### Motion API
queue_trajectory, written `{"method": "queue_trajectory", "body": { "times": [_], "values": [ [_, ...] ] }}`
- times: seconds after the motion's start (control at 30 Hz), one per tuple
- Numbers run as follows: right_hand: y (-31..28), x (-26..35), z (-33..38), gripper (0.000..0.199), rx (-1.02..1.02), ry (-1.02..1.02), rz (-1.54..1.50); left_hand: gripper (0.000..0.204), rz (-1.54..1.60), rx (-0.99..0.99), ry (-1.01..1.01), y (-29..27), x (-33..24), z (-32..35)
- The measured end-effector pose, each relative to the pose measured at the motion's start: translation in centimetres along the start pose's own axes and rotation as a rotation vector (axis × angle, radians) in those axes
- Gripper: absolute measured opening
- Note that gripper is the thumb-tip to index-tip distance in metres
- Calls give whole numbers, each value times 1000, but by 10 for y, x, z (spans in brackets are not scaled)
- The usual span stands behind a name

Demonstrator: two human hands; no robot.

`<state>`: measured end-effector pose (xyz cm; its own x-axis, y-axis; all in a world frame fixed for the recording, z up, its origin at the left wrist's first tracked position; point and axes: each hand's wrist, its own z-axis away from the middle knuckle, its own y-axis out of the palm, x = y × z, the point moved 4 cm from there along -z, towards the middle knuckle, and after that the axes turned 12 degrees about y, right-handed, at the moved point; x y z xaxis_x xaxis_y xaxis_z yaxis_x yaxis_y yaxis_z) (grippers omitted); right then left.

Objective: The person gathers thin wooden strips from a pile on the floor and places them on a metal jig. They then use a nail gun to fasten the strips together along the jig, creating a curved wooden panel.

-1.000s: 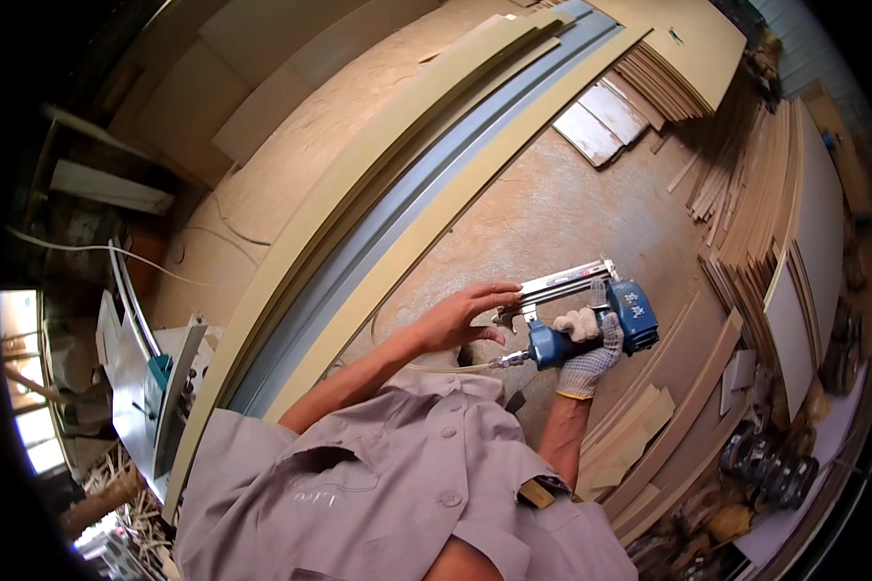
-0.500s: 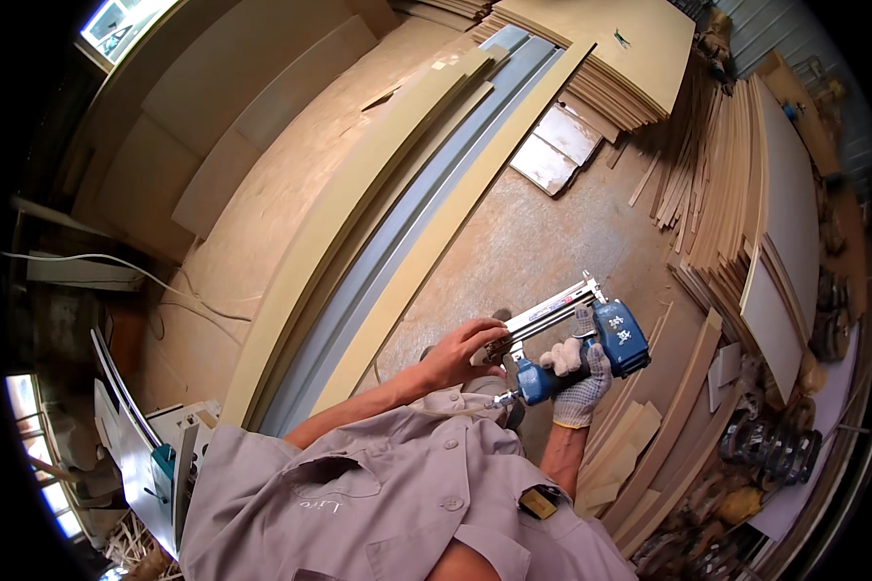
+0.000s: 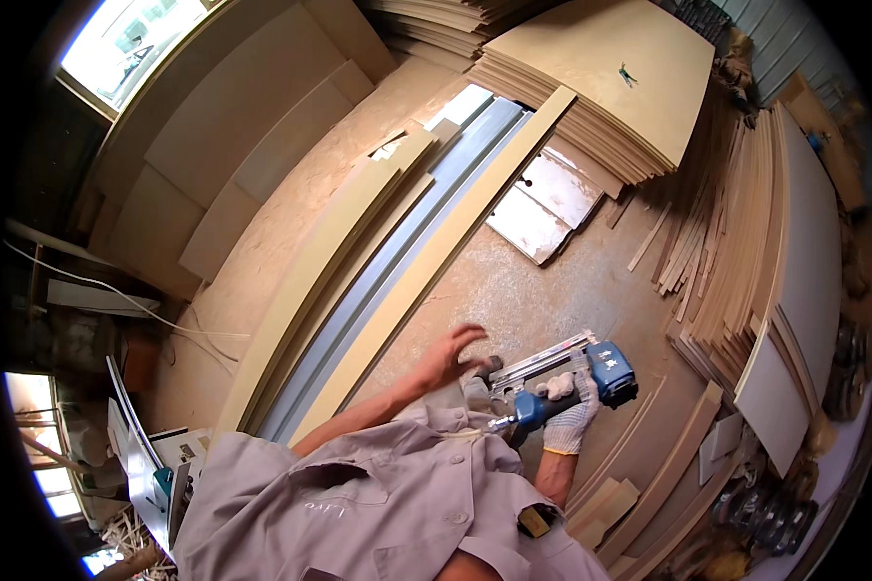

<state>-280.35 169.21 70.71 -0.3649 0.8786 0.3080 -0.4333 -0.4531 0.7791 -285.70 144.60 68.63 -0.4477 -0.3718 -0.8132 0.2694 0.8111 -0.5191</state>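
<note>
A blue and silver pneumatic nail gun [image 3: 606, 376] lies in the grip of my right hand [image 3: 570, 402], which wears a pale knit work glove. An air fitting sits on the gun's lower left end, close to my shirt. My bare left hand [image 3: 452, 356] hovers just left of the silver magazine [image 3: 543, 360], apart from it, with fingers spread and curved and nothing in them. Left of that hand runs a long workpiece: a grey metal-coloured profile [image 3: 426, 223] between yellowish board strips [image 3: 475, 208].
Stacked boards [image 3: 601, 68] stand at the far end, with small green-handled pliers [image 3: 628, 75] on top. Thin wood strips [image 3: 722, 223] and leaning panels [image 3: 804, 252] line the right side. White-topped pieces [image 3: 543, 218] lie on the floor. A pale hose [image 3: 116, 286] trails at the left.
My left hand has let go of the nail gun's magazine and opened, moving slightly left. The nail gun has dropped a little lower in view, still in my right hand. The view has shifted.
</note>
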Motion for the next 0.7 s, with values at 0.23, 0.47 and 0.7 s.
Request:
{"method": "queue_trajectory", "body": {
  "times": [0.23,0.47,0.7],
  "values": [
    [40,144,-102,36,176,-74,98,38,-265,-265,-152,-39,82,-136],
    [144,316,-201,23,-25,-535,855,40,-320,-354,-104,-45,190,-341],
    [218,423,-290,13,-363,-556,1123,57,-404,-239,-133,-26,266,-582]
  ]
}}
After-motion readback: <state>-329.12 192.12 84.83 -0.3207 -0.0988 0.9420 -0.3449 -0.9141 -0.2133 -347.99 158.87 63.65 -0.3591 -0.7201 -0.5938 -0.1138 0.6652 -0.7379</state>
